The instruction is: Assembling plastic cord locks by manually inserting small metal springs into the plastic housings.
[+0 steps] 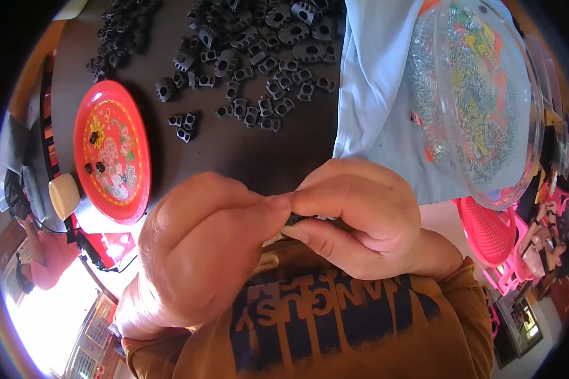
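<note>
My left hand (208, 243) and my right hand (363, 215) meet fingertip to fingertip close in front of my chest, at the near edge of the dark table. Both are closed in a pinch. A small dark piece (294, 219) shows between my right thumb and forefinger; the fingers cover most of it. What the left fingertips pinch is hidden. Beyond the hands lie many black plastic hair claw clip parts (239, 74), toothed and with round openings. Three such parts (183, 124) sit in a small group nearer me.
On the left, a red round tray (143, 170) holds a few small black bits. Light blue cloth (376, 82) covers the table's right side, bearing a clear plastic container (530, 148) of small silvery metal springs. A pink chair (483, 237) stands to the right; another person (54, 259) is at left.
</note>
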Motion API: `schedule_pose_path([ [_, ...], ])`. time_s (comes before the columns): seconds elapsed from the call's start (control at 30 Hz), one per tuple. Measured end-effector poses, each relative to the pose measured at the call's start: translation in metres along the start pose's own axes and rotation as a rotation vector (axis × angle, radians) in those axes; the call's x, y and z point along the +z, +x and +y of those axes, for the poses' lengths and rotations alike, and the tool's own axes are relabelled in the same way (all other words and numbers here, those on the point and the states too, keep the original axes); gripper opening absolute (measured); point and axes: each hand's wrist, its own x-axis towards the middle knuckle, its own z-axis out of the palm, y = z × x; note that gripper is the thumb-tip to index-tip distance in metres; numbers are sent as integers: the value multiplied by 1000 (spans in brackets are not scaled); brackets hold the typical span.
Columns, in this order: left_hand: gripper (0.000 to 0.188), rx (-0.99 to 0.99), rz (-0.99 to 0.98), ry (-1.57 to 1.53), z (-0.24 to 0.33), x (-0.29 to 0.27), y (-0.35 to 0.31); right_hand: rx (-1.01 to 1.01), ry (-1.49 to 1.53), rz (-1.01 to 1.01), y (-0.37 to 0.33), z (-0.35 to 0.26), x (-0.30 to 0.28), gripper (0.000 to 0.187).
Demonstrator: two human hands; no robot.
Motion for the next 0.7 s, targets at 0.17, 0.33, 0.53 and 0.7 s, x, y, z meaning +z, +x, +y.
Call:
schedule_pose_path([
  [0.17, 23, 7, -106, -6, -5, -9, 8, 44, 26, -79, 2, -2, -7, 21],
  [0.33, 20, -341, -67, -329, -6, -11, 10, 57, 63, -70, 4, -2, -7, 22],
  [0.53, 23, -82, -127, -72, -7, -15, 13, 64, 68, -84, 2, -2, -10, 21],
  [0.7, 27, 36, -73, 123, -3, -8, 10, 93, 90, -58, 1, -2, -8, 20],
])
